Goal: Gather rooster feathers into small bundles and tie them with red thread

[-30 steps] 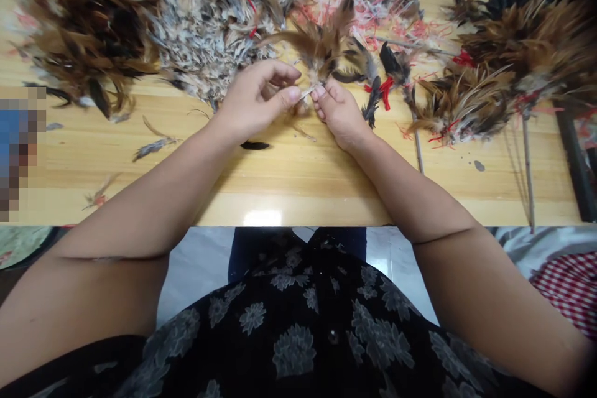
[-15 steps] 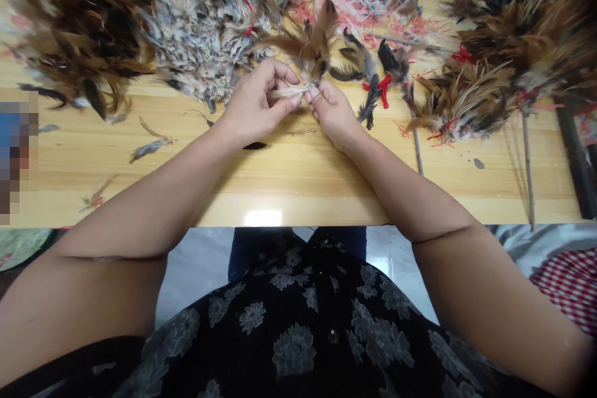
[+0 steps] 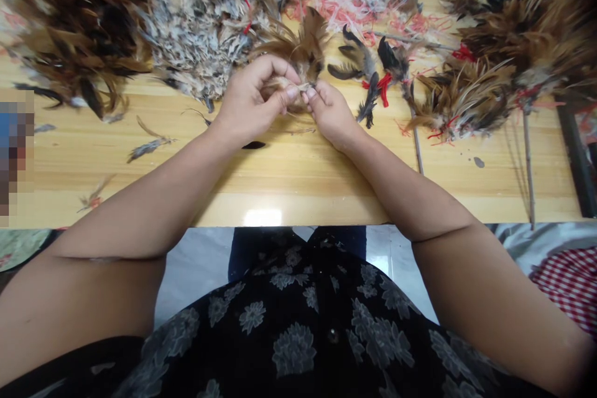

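Note:
Both my hands are together above the wooden table (image 3: 298, 180), pinching the base of a small brown feather bunch (image 3: 304, 53). My left hand (image 3: 252, 102) holds the quill ends between thumb and fingers. My right hand (image 3: 330, 115) presses its fingertips against the same base, touching the left thumb. The fingers hide most of the quills. A speckled grey-and-white feather pile (image 3: 200, 31) lies just beyond my left hand. Dark feathers with red ties (image 3: 373, 87) lie beyond my right hand.
A large brown feather pile (image 3: 79, 25) lies at far left, and red-and-pink strips with feathers (image 3: 349, 3) lie at the back. Feather bundles on wooden sticks (image 3: 471, 96) lie at right. A few loose feathers lie nearer the table's front edge.
The brown feather bunch has shifted slightly left, and its tips now point more upward. Both hands still pinch its base, with the left fingers curled closer around it.

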The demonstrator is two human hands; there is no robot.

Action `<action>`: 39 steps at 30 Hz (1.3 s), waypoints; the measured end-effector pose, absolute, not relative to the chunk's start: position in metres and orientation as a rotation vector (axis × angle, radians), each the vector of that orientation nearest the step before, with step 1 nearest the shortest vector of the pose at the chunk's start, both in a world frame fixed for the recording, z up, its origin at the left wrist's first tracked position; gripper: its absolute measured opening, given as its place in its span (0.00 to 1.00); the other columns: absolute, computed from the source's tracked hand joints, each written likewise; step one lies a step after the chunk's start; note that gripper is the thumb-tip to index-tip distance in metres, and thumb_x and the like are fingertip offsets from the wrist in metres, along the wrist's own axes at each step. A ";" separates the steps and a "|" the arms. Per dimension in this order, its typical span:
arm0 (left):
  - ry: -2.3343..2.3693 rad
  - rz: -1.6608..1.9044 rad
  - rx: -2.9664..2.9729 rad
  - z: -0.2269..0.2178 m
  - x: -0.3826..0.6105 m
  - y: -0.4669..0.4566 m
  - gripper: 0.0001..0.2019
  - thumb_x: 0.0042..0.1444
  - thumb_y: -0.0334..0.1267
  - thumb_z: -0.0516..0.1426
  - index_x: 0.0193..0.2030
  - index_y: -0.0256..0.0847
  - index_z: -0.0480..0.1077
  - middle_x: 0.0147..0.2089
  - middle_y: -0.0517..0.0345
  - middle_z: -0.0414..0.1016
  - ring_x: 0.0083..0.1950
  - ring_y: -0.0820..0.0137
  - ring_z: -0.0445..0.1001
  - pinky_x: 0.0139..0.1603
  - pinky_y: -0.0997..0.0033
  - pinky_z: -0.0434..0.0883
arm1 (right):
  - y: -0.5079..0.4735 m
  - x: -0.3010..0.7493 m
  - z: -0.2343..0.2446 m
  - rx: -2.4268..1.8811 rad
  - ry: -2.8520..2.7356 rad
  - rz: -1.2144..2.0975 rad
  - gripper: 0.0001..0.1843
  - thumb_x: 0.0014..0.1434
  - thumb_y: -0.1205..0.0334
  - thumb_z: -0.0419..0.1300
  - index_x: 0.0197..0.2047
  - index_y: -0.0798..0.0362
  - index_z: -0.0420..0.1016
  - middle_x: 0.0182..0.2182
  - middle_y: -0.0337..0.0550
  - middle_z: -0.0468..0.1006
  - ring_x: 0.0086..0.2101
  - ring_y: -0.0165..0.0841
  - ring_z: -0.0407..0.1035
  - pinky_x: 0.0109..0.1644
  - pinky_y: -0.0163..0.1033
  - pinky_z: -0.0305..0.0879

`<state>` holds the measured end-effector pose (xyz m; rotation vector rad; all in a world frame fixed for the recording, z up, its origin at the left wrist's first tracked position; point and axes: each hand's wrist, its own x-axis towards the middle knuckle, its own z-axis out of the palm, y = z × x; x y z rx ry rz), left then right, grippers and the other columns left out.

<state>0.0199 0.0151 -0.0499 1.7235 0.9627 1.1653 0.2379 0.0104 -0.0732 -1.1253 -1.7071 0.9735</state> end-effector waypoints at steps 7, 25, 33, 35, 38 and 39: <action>0.960 1.265 1.777 -0.045 0.017 0.023 0.41 0.57 0.93 0.77 0.47 0.57 0.85 0.47 0.48 0.88 0.40 0.50 0.81 0.47 0.33 0.88 | 0.006 0.238 -0.065 -1.180 -1.684 1.055 0.25 0.94 0.43 0.58 0.43 0.45 0.71 0.40 0.37 0.73 0.51 0.37 0.80 0.76 0.55 0.85; 1.134 1.074 1.873 -0.008 0.014 -0.004 0.11 0.73 0.47 0.78 0.41 0.53 0.84 0.46 0.49 0.85 0.61 0.44 0.81 0.85 0.46 0.71 | 0.010 0.243 -0.065 -1.075 -1.868 1.117 0.28 0.93 0.40 0.63 0.43 0.51 0.79 0.38 0.38 0.79 0.43 0.33 0.74 0.58 0.40 0.78; 1.068 1.017 1.779 -0.010 0.008 0.001 0.12 0.73 0.36 0.78 0.41 0.53 0.83 0.51 0.50 0.89 0.73 0.46 0.81 0.88 0.53 0.74 | 0.012 0.244 -0.063 -0.999 -1.833 1.173 0.34 0.87 0.30 0.70 0.42 0.53 0.80 0.39 0.39 0.81 0.44 0.32 0.76 0.55 0.40 0.79; 1.057 1.003 1.680 -0.008 0.010 -0.001 0.12 0.72 0.35 0.79 0.43 0.53 0.83 0.52 0.50 0.89 0.78 0.45 0.80 0.85 0.55 0.78 | 0.012 0.245 -0.062 -1.000 -1.857 1.170 0.33 0.87 0.33 0.71 0.41 0.53 0.79 0.39 0.38 0.79 0.45 0.32 0.76 0.56 0.41 0.79; 1.071 0.997 1.651 0.000 0.013 -0.010 0.12 0.72 0.35 0.80 0.48 0.50 0.82 0.55 0.49 0.89 0.81 0.44 0.80 0.81 0.57 0.80 | 0.010 0.245 -0.059 -1.014 -1.879 1.150 0.29 0.89 0.40 0.70 0.40 0.53 0.78 0.39 0.38 0.76 0.45 0.32 0.74 0.58 0.41 0.78; 1.080 1.018 1.693 0.003 0.014 -0.013 0.12 0.72 0.36 0.80 0.51 0.49 0.83 0.58 0.49 0.89 0.79 0.44 0.81 0.81 0.57 0.79 | 0.010 0.245 -0.058 -1.026 -1.873 1.146 0.28 0.90 0.42 0.69 0.40 0.52 0.77 0.39 0.38 0.76 0.44 0.32 0.73 0.58 0.41 0.77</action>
